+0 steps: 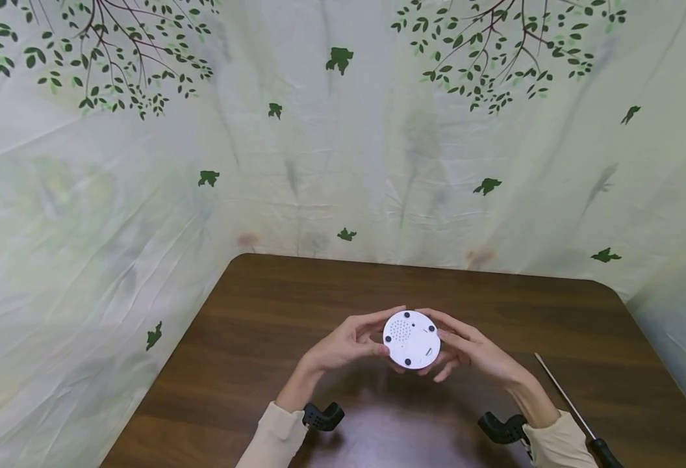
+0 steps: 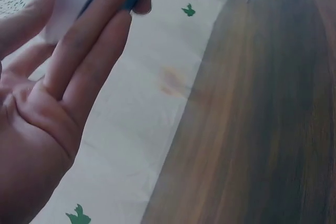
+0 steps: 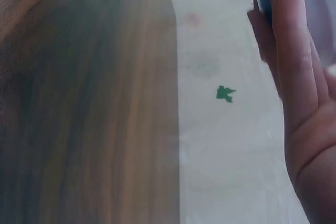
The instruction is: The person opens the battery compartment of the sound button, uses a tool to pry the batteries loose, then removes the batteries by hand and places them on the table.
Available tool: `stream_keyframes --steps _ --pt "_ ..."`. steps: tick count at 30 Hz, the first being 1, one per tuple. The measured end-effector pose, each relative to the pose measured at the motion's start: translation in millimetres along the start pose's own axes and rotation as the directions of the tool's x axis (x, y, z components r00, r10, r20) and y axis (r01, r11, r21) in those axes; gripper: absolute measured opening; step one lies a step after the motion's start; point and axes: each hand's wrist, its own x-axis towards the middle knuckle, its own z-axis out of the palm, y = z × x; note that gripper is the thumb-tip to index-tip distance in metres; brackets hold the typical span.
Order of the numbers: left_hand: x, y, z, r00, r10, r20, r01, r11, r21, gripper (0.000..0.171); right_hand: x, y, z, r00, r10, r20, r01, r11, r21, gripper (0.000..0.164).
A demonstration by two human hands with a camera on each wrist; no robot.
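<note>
head view: both hands (image 1: 343, 341) (image 1: 483, 354) half-curled in a shared grip on one white disc (image 1: 412, 341)

Pale, leaf-printed cloth (image 1: 366, 149) behind a brown wooden table (image 1: 343, 286) — faintly glossy.

A brown wood-grain table (image 1: 413, 286) bears a dark-handled screwdriver (image 1: 603, 450), lying toward its right side.

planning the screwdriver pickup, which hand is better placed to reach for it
Probably the right hand: the screwdriver lies beside the right sleeve. The left hand is farther off, gripping the left side of the white disc, and could perhaps hold it alone.
</note>
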Motion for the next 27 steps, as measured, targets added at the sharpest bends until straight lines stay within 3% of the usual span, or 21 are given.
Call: stream_keyframes --steps 4,9,12,16,18,27 --pt "-1.1 0.5 -3.1 0.998 -0.01 0.058 0.012 1.0 -0.028 0.075 -2.1 -3.5 0.3 0.995 0.014 0.099 -0.019 0.999 0.046 0.055" --pt "-1.1 1.1 -4.0 0.998 -0.019 0.066 0.021 0.999 -0.037 0.073 -3.3 -1.1 3.1 0.987 -0.03 0.156 0.016 0.996 0.091 0.072" --pt "-1.4 -0.4 -4.1 0.999 0.001 0.033 0.0 1.0 -0.025 0.066 -4.3 2.6 6.6 0.991 -0.079 0.107 0.075 0.996 0.038 0.085" --pt "-0.7 -1.3 -2.6 1.0 0.027 -0.002 -0.027 0.999 -0.027 0.059 -2.5 4.8 12.9 0.998 -0.061 -0.014 0.061 0.997 -0.052 0.09" --pt "0.0 -0.8 -1.6 0.999 0.031 -0.007 -0.032 0.999 -0.032 0.059 -1.3 5.8 14.8 0.997 -0.069 -0.038 0.066 0.994 -0.083 0.09" --pt "-1.4 2.7 0.0 0.998 -0.031 -0.051 0.03 0.999 -0.012 0.062 -0.2 9.7 21.3 0.989 -0.066 -0.136 0.041 0.982 -0.182 0.091"
